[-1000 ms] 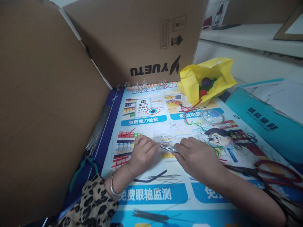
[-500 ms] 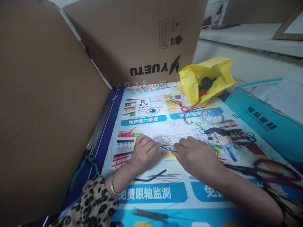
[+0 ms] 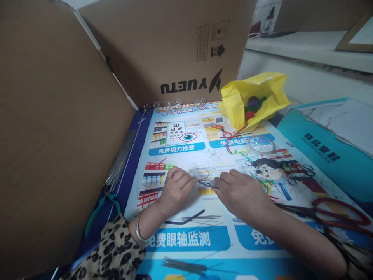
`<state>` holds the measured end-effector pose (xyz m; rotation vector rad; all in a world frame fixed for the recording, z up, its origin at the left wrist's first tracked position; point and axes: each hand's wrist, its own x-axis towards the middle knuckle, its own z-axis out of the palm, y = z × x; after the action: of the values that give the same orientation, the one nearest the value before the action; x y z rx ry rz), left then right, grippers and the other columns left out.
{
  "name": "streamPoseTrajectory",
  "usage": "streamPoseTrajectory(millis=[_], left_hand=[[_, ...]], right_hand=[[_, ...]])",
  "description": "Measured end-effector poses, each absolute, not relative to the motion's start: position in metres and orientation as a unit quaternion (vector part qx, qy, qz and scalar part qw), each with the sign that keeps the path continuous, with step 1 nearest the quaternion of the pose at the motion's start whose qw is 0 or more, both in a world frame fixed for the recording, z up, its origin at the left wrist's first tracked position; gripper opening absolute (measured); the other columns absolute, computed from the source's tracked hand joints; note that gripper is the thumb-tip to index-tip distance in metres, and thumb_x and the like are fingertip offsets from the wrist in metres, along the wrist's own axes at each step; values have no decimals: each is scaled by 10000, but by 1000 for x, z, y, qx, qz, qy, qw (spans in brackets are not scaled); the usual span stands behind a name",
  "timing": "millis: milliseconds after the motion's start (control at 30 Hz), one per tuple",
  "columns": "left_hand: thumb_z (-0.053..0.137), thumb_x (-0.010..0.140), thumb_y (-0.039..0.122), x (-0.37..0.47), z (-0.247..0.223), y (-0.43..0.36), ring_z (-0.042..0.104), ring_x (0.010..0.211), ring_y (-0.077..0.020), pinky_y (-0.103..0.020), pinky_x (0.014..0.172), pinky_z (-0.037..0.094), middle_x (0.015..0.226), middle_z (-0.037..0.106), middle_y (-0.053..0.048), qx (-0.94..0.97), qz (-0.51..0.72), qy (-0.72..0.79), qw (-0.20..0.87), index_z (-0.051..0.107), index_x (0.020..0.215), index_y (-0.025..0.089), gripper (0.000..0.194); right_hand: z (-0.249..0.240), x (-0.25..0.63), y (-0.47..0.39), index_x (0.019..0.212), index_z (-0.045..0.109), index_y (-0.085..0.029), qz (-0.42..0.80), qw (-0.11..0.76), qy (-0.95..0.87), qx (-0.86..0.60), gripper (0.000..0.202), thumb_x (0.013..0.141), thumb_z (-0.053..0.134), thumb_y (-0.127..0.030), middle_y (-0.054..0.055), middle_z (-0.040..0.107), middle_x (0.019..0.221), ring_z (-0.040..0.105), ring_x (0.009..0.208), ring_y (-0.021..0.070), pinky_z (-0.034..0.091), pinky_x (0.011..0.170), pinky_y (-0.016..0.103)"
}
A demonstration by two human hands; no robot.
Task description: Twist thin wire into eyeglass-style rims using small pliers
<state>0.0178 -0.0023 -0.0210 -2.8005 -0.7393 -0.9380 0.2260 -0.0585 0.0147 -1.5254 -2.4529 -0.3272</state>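
My right hand (image 3: 240, 194) is closed around a pair of small metal pliers (image 3: 207, 182), whose handles are hidden in the palm. Their narrow jaws point left and reach the fingertips of my left hand (image 3: 179, 190). The left fingers are pinched together, and what lies between them is too small to make out. Just beyond both hands, loops of thin wire (image 3: 202, 169) lie on the printed poster (image 3: 192, 202). Several straight dark wires (image 3: 201, 218) rest nearer to me, and a tied bundle of wires (image 3: 185, 266) lies close to the front.
Teal-handled pliers (image 3: 103, 206) and clear strips (image 3: 121, 159) lie left, beside a cardboard wall (image 3: 58, 128). Right are red-handled scissors (image 3: 339, 212), a round clear dish (image 3: 261, 144) and a teal box (image 3: 320, 147). A yellow bag (image 3: 233, 103) holds coloured yarn (image 3: 250, 115).
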Motion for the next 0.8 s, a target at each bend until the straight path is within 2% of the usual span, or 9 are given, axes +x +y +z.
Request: streamPoseTrajectory(millis=[200, 400, 567, 700, 800], left_hand=[[486, 829, 99, 19, -23, -2, 535, 769, -158, -368, 802, 351, 776, 639, -25, -917, -302, -256, 45, 577, 987, 184, 200], [485, 805, 63, 10, -6, 7, 540, 747, -161, -377, 781, 341, 754, 646, -20, -878, -354, -313, 74, 601, 932, 203, 221], [528, 784, 67, 1, 11, 9, 535, 749, -171, -373, 764, 331, 765, 648, -18, -856, -367, -348, 105, 602, 927, 210, 215], [519, 793, 76, 5, 3, 10, 529, 724, -168, -367, 759, 344, 710, 623, -13, -868, -342, -355, 57, 612, 879, 197, 176], [505, 816, 103, 10, -5, 10, 538, 730, -166, -348, 729, 362, 711, 621, -20, -868, -344, -359, -14, 621, 865, 188, 152]], right_hand=[[16, 228, -54, 755, 615, -190, -84, 98, -839, -528, 168, 841, 477, -232, 40, 600, 746, 490, 729, 167, 296, 614, 269], [20, 249, -41, 835, 631, -193, -36, 114, -847, -519, 181, 847, 475, -284, 35, 606, 792, 506, 790, 160, 324, 677, 262], [-2, 272, -23, 848, 637, -166, -107, 91, -824, -550, 222, 856, 460, -300, 62, 610, 789, 495, 789, 184, 302, 697, 291], [-19, 278, -14, 864, 641, -154, -134, 68, -813, -563, 226, 857, 462, -293, 77, 615, 807, 493, 828, 201, 286, 714, 311], [-20, 277, -14, 916, 639, -157, -142, 74, -806, -570, 235, 847, 481, -316, 97, 625, 910, 486, 908, 230, 290, 779, 352]])
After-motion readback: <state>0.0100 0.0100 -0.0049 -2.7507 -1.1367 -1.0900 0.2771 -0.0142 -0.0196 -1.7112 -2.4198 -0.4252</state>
